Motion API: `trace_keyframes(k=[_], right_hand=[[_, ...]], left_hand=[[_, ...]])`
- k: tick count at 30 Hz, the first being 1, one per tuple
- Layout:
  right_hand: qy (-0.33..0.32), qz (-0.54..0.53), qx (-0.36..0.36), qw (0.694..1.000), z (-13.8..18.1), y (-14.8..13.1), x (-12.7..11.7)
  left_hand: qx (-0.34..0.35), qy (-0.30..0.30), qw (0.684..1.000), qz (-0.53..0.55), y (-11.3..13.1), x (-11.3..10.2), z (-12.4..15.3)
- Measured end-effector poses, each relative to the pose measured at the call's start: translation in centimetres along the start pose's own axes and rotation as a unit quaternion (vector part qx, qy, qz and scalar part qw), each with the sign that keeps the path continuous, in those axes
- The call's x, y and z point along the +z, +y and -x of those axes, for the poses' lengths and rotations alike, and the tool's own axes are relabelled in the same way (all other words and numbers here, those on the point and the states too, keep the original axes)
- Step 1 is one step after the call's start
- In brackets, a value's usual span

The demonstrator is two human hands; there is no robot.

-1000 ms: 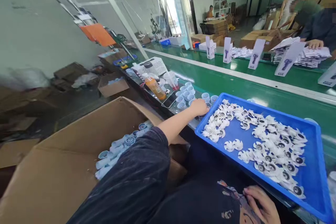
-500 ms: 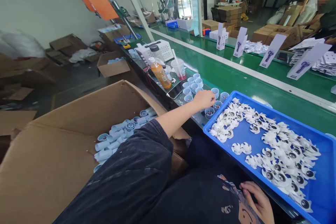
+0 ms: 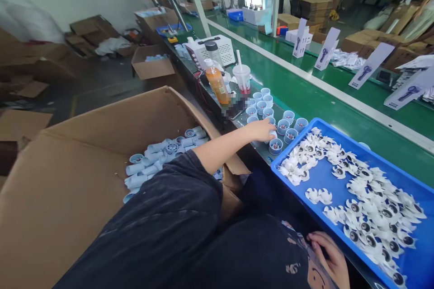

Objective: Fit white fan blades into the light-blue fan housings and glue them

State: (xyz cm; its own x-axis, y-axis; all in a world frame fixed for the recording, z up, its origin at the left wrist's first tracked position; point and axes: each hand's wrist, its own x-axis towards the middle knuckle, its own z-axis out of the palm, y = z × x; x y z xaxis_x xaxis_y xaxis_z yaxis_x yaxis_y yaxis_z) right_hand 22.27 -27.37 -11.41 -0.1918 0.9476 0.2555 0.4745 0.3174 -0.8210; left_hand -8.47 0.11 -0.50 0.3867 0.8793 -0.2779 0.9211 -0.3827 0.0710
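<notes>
My left hand (image 3: pixel 263 130) reaches over the cluster of light-blue cylindrical fan housings, its fingers closed on one light-blue housing (image 3: pixel 272 135) that they partly hide. Other upright housings stand around it, such as one just in front (image 3: pixel 275 146) with small red and dark parts inside. My right hand (image 3: pixel 329 253) rests low against the dark shirt, fingers loosely bent and apart, with nothing visible in it. Beside the housings lies a blue tray (image 3: pixel 294 194) holding many white fan blades (image 3: pixel 369 185).
A large cardboard box (image 3: pixel 77 171) at left holds jumbled light-blue housings (image 3: pixel 152 158). Behind the cluster stand an orange drink bottle (image 3: pixel 217 82) and a plastic cup with straw (image 3: pixel 242 79). White cartons (image 3: pixel 325 49) line the far side of the green conveyor (image 3: pixel 288 72).
My left hand has come slightly down and nearer among the housings, its fingers now on one of them. The view has shifted, and my right hand stays resting.
</notes>
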Motion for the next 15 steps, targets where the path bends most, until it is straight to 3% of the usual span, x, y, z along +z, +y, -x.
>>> trace_keyframes(k=[4, 12, 15], right_hand=[[0.003, 0.011, 0.01, 1.0, 0.2, 0.2, 0.0], [-0.004, 0.031, 0.025, 0.999, -0.3, 0.1, -0.1], [-0.031, 0.042, 0.032, 0.998, -0.2, 0.0, -0.7]], left_hand=[[0.016, -0.002, 1.0, -0.004, -0.6, 0.2, 0.8], [-0.023, 0.042, 0.999, -0.011, -0.8, 0.3, 2.4], [-0.038, 0.11, 0.992, 0.049, -2.9, -0.4, 5.3]])
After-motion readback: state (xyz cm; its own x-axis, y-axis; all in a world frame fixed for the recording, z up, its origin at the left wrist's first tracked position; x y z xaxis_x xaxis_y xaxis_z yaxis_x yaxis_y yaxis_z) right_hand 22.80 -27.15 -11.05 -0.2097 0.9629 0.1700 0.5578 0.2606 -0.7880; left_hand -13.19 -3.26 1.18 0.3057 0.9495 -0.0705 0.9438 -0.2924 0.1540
